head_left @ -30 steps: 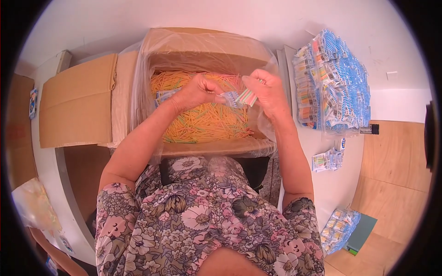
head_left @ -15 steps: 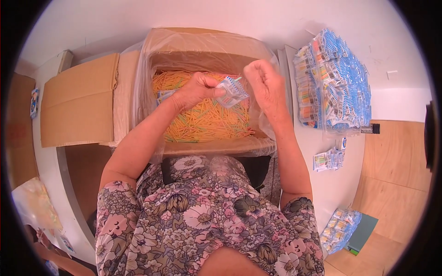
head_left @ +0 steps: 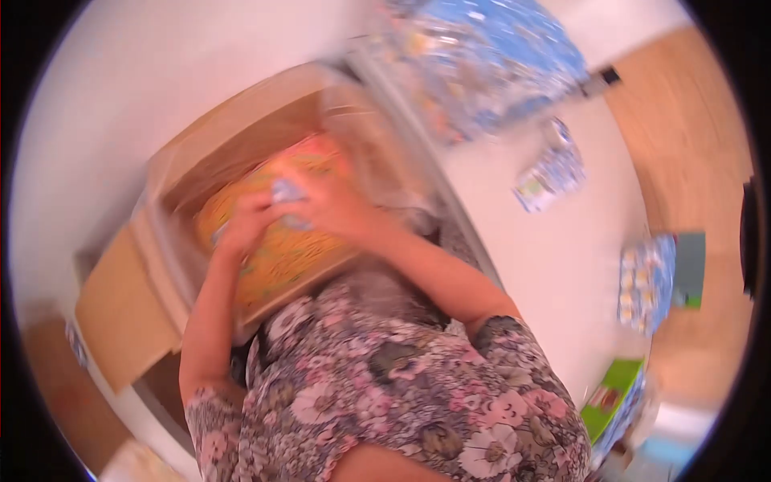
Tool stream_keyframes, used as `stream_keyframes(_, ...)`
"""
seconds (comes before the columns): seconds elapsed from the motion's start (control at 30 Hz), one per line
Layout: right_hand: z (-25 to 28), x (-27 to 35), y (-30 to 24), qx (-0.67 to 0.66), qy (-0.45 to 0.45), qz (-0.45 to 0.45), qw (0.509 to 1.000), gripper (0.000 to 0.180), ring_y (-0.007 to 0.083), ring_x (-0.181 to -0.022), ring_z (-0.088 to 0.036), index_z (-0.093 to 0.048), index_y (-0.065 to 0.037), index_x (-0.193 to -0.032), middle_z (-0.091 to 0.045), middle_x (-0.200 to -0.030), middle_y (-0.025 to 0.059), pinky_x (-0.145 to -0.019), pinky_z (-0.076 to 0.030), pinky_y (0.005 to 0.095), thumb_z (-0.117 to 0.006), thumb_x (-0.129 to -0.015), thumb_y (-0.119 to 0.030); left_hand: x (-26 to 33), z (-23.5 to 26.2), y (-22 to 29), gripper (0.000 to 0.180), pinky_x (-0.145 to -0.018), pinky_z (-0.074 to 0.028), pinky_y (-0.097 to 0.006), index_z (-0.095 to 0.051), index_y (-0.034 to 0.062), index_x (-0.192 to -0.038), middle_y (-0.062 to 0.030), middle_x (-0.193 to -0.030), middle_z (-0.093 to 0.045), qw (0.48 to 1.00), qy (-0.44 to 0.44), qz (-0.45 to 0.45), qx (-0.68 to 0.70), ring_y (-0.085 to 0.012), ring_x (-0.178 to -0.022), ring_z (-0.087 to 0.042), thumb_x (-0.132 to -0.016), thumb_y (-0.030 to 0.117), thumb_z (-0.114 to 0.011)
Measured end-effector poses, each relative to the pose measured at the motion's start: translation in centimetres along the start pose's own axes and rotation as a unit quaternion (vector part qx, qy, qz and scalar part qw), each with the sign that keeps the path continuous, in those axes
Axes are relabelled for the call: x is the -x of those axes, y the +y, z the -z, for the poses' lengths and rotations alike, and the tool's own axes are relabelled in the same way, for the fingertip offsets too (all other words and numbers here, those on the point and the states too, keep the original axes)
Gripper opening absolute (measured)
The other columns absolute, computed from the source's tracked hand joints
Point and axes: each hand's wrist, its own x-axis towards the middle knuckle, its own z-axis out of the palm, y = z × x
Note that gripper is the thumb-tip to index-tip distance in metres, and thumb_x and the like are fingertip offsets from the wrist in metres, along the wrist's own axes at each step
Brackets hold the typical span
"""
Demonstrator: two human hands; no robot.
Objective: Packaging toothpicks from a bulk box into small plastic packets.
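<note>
My left hand [head_left: 247,223] and my right hand [head_left: 333,205] are close together above an open cardboard box [head_left: 193,165]. Between them is a small clear packet [head_left: 287,191] with blue-and-white edging, blurred by motion. The left hand's fingers close on the packet. My right hand reaches across to it, its fingers too smeared to tell their grip. Below lie a great many thin short sticks [head_left: 309,255], mostly yellow and orange with some green, filling the box. Clear plastic lining [head_left: 377,120] drapes over the box's sides.
A big clear bag of blue-edged packets [head_left: 490,64] stands on the white table [head_left: 498,233]. Nearer lie a few loose packets [head_left: 554,169]. Farther right are a blue-edged pack [head_left: 645,281], a dark green board [head_left: 689,261] and a green box [head_left: 617,394]. A cardboard flap [head_left: 124,309] sticks out left.
The view has swung to the right, so the box appears tilted and farther left. My right hand, earlier raised apart from the packet, has come against it beside my left hand.
</note>
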Motion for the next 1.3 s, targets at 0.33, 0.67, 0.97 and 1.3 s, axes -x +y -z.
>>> stream_keyframes(0.33,18.9,12.4,-2.1,-0.005,0.308,-0.129,0.942,0.030,0.0147,-0.081,-0.064,-0.063,-0.002,-0.107,-0.065,-0.096,0.0067,-0.067,-0.055,0.0265,-0.058,-0.079,0.008,1.0,7.0,-1.0,0.030,-0.069,-0.050,-0.033,-0.067,0.0037,-0.088,-0.0151,-0.083,-0.066,0.851,0.133,0.124,-0.493,-0.0225,-0.077,-0.065,-0.064,0.020,-0.075)
stream_keyframes(0.67,26.5,18.7,8.7,0.480,0.278,-0.159,0.817,0.046,0.0328,-0.101,-0.056,-0.060,-0.004,-0.112,-0.062,-0.106,0.0148,-0.087,-0.043,0.0408,-0.071,-0.068,-0.015,1.6,8.6,-5.4,0.055,-0.079,-0.049,-0.042,-0.061,0.0047,-0.090,-0.0162,-0.096,-0.063,0.765,0.117,0.186,-0.605,-0.0322,-0.093,-0.061,-0.045,0.025,-0.085)
stream_keyframes(0.97,34.8,22.6,13.9,0.759,0.233,-0.215,0.569,0.043,0.0252,-0.117,-0.048,-0.056,-0.020,-0.116,-0.054,-0.126,0.0011,-0.085,-0.041,0.0515,-0.064,-0.079,-0.041,0.2,8.4,-5.0,0.026,-0.075,-0.050,-0.042,-0.067,0.0093,-0.080,-0.0145,-0.086,-0.066,0.722,0.189,0.125,-0.654,-0.0322,-0.084,-0.064,-0.056,0.018,-0.074)
stream_keyframes(1.3,15.1,10.1,-2.1,0.424,0.252,0.251,0.833,0.028,0.0323,-0.098,-0.057,-0.060,0.007,-0.102,-0.062,-0.108,0.0200,-0.085,-0.044,0.0391,-0.054,-0.075,0.009,0.9,9.9,-4.9,0.014,-0.076,-0.050,-0.043,-0.069,0.0068,-0.081,-0.0163,-0.086,-0.067,0.744,0.232,0.101,-0.618,-0.0325,-0.081,-0.065,-0.070,0.015,-0.063)
